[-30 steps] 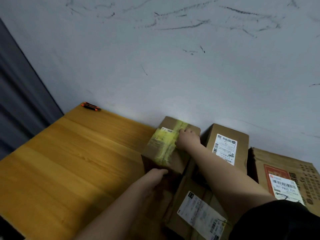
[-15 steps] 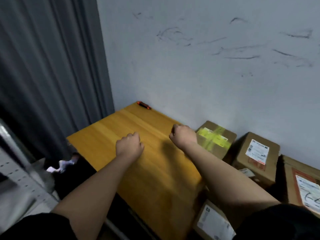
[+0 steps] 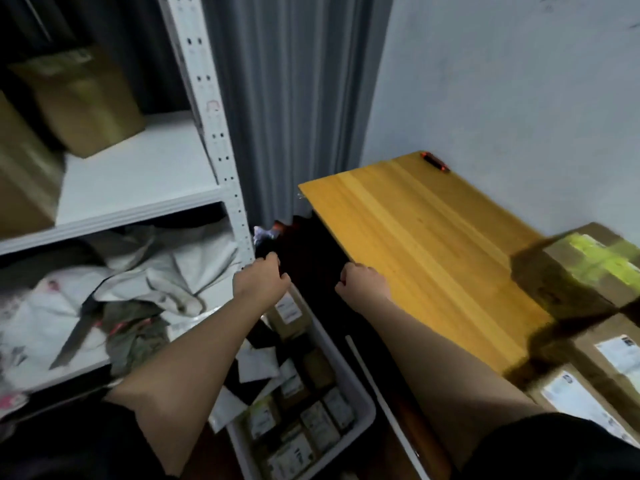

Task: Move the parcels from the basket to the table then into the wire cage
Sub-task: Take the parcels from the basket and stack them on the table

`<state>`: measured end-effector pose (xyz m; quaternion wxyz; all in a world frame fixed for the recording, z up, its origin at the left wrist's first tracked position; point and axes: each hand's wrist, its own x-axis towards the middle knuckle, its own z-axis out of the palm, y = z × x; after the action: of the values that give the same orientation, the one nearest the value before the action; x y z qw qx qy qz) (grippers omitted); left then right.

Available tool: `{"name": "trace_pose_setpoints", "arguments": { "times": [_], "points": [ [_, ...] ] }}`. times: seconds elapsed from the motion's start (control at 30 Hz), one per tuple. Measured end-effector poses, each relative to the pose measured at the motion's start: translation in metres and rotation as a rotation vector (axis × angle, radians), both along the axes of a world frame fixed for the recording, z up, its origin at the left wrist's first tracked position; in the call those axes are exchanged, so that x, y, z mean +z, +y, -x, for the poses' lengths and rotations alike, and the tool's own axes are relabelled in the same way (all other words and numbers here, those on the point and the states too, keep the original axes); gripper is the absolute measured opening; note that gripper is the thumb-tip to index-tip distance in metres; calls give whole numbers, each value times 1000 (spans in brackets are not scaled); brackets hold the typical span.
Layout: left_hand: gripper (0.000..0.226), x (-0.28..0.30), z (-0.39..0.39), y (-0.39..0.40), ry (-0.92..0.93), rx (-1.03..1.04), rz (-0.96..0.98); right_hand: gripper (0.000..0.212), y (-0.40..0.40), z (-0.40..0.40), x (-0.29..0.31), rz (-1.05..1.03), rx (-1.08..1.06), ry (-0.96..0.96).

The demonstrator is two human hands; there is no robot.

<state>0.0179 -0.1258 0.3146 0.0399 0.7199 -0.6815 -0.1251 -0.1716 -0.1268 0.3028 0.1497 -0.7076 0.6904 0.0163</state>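
Observation:
A white basket (image 3: 360,393) on the floor between shelf and table holds several small brown parcels (image 3: 311,420) with white labels. My left hand (image 3: 261,280) hangs above the basket's far end, fingers loosely curled, holding nothing. My right hand (image 3: 363,285) hovers at the wooden table's (image 3: 433,244) near-left edge, fingers curled, empty. On the table's right end sit a box with yellow-green tape (image 3: 595,261) and two labelled boxes (image 3: 620,355), (image 3: 575,396). No wire cage is in view.
A white metal shelf unit (image 3: 214,133) stands left, with cardboard boxes (image 3: 83,102) above and grey mailer bags (image 3: 138,275) below. A grey curtain (image 3: 294,98) hangs behind. An orange-black cutter (image 3: 434,161) lies at the table's far edge.
Both hands let go of the taped box on the table and swung left, empty. My view turned left and down, bringing the shelf and basket into sight.

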Motion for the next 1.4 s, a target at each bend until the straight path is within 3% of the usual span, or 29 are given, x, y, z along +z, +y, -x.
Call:
{"name": "trace_pose_setpoints", "arguments": {
  "times": [0.17, 0.37, 0.53, 0.87, 1.0, 1.13, 1.27, 1.4],
  "points": [
    [43, -59, -46, 30, 262, 217, -188, 38, 13, -45, -63, -117, -14, -74],
    [60, -175, -60, 43, 556, 424, -345, 53, 2, -59, -169, -275, -61, -151],
    [65, -281, -49, 27, 647, 475, -381, 60, -23, -60, -274, -368, -90, -215],
    [74, -461, -24, -48, 752, 483, -303, 69, -100, -65, -450, -263, -128, -396],
    [52, -497, -16, -78, 997, 545, -182, 74, -124, -70, -494, -229, -188, -485],
    [46, -520, -4, -92, 1206, 655, -236, 71, -130, -72, -521, -210, -267, -549],
    [41, -512, 2, -94, 1318, 800, -233, 66, -136, -71, -514, -210, -413, -741],
    [38, -479, -3, -80, 1339, 859, -188, 48, -124, -74, -483, -183, -463, -788]
  ]
}}
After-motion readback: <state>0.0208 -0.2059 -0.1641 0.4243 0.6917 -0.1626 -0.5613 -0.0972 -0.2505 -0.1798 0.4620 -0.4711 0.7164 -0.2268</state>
